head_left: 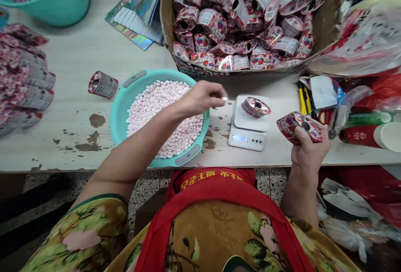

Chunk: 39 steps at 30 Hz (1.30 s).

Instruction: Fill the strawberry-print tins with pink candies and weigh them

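Note:
My left hand [205,96] reaches across the turquoise basin [116,121] and pinches a small white candy [224,99] between its fingertips, left of the scale. Pale pink and white candies [163,113] fill much of the basin. On the white digital scale [247,128] lies a red printed candy packet [256,107] with a dark round hole; the lit display is too small to read surely. To the right of the scale, my right hand [308,146] is closed on a similar candy packet [294,128], its hole facing up.
A cardboard box [167,25] of similar packets stands behind. One packet [103,85] lies left of the basin, near stacked packets [28,75]. A turquoise bucket [67,0] and shiny sheets [134,17] are at the back. Yellow-black tools [304,98] and a paper cup [360,136] lie right.

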Each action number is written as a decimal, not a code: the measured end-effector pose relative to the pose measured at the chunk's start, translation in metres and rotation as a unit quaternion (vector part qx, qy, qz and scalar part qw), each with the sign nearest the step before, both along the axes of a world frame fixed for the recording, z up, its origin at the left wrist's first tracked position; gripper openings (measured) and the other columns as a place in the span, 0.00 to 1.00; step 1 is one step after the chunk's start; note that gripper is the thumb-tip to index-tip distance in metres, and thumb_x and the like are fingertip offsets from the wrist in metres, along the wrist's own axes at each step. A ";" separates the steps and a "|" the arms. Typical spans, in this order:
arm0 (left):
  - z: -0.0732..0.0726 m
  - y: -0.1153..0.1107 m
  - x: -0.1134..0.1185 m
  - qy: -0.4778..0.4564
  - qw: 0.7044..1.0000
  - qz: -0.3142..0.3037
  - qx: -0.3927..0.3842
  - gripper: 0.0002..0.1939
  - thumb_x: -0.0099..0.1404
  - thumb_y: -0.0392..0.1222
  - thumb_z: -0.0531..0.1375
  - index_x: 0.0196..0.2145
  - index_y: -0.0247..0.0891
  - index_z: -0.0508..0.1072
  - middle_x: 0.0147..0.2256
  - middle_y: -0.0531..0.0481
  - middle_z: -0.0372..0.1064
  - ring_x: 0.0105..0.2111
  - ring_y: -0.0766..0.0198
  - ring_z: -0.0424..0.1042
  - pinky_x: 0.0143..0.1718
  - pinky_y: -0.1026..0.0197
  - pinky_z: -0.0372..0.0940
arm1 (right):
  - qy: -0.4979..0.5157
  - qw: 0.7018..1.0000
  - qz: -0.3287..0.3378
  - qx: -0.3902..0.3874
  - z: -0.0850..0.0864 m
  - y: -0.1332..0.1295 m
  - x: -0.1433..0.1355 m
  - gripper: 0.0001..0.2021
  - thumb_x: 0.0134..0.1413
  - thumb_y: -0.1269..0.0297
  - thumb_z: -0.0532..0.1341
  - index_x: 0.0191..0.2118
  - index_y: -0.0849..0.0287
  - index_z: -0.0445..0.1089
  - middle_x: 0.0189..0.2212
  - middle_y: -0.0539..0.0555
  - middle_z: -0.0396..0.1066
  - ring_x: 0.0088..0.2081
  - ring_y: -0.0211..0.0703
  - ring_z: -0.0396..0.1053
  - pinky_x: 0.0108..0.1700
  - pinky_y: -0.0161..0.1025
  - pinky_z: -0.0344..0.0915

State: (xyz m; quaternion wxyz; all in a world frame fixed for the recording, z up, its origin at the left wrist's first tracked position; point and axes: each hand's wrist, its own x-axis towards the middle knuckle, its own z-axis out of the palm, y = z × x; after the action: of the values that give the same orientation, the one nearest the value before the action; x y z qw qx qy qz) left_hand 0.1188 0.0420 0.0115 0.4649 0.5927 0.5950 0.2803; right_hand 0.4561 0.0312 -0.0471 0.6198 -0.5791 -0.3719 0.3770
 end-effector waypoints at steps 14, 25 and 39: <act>-0.025 0.073 0.113 0.273 0.918 -0.263 0.119 0.18 0.61 0.30 0.58 0.47 0.34 0.79 0.45 0.41 0.76 0.42 0.55 0.72 0.39 0.57 0.60 | 0.004 0.998 -0.028 -0.057 -0.019 -0.006 0.026 0.29 0.29 0.59 0.79 0.42 0.59 0.73 0.38 0.51 0.77 0.37 0.42 0.76 0.45 0.47 0.78; -0.026 0.056 0.118 0.365 0.878 -0.278 0.137 0.13 0.68 0.34 0.57 0.45 0.35 0.80 0.52 0.36 0.69 0.47 0.49 0.71 0.33 0.54 0.58 | 0.023 0.999 0.005 -0.043 -0.016 0.014 0.001 0.30 0.26 0.59 0.78 0.41 0.58 0.72 0.38 0.50 0.76 0.37 0.43 0.75 0.47 0.51 0.77; 0.019 0.006 -0.023 0.321 0.926 0.016 0.196 0.08 0.70 0.39 0.60 0.38 0.42 0.80 0.41 0.45 0.72 0.42 0.56 0.71 0.37 0.57 0.61 | 0.020 0.996 0.083 -0.037 -0.044 0.041 -0.058 0.30 0.25 0.60 0.79 0.41 0.59 0.73 0.37 0.50 0.76 0.40 0.44 0.77 0.48 0.48 0.78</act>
State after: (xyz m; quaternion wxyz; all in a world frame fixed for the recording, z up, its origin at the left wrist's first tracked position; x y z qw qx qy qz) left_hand 0.0955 0.0479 0.0310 0.1190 0.7205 0.6550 0.1942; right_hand 0.3976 0.0720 -0.0911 0.5721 -0.5611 -0.3923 0.4516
